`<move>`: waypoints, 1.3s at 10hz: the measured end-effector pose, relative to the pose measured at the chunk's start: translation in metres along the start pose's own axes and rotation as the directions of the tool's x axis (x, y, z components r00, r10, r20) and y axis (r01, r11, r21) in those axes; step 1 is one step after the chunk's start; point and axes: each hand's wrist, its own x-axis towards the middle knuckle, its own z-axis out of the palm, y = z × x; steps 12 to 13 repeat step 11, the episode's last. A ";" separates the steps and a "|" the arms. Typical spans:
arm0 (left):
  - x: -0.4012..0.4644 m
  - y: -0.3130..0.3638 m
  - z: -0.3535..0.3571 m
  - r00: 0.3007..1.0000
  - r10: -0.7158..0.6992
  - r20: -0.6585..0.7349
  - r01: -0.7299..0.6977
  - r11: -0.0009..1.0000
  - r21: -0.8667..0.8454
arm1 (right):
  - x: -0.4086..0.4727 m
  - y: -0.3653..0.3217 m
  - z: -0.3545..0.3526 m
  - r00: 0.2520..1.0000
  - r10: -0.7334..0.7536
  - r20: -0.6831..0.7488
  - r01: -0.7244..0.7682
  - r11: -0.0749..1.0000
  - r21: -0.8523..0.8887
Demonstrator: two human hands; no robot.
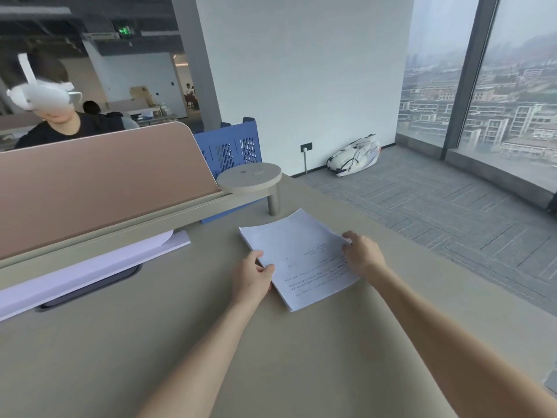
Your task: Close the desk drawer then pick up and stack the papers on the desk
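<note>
A stack of white printed papers (301, 254) lies flat on the beige desk (180, 327), right of centre. My left hand (251, 277) grips the stack's left edge, thumb on top. My right hand (363, 253) holds the stack's right edge, fingers curled over it. More white paper (90, 267) lies at the left under the desk's raised shelf, on a dark tray. No drawer shows in this view.
A pink partition (99, 176) and a shelf with a round end (249, 176) run along the desk's far side. A person sits behind the partition at the left. The desk's right edge drops to grey carpet, where a white bag (354, 155) lies by the wall.
</note>
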 end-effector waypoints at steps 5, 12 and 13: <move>0.032 0.007 0.015 0.979 0.190 0.078 -0.205 0.883 0.421 | 0.040 0.007 0.008 0.989 -0.139 -0.049 0.121 0.957 -0.264; 0.035 0.006 0.000 0.953 0.273 0.129 -0.295 0.745 0.598 | 0.018 -0.032 0.003 0.950 -0.306 0.056 0.289 0.799 -0.527; 0.035 0.006 0.000 0.953 0.273 0.129 -0.295 0.745 0.598 | 0.018 -0.032 0.003 0.950 -0.306 0.056 0.289 0.799 -0.527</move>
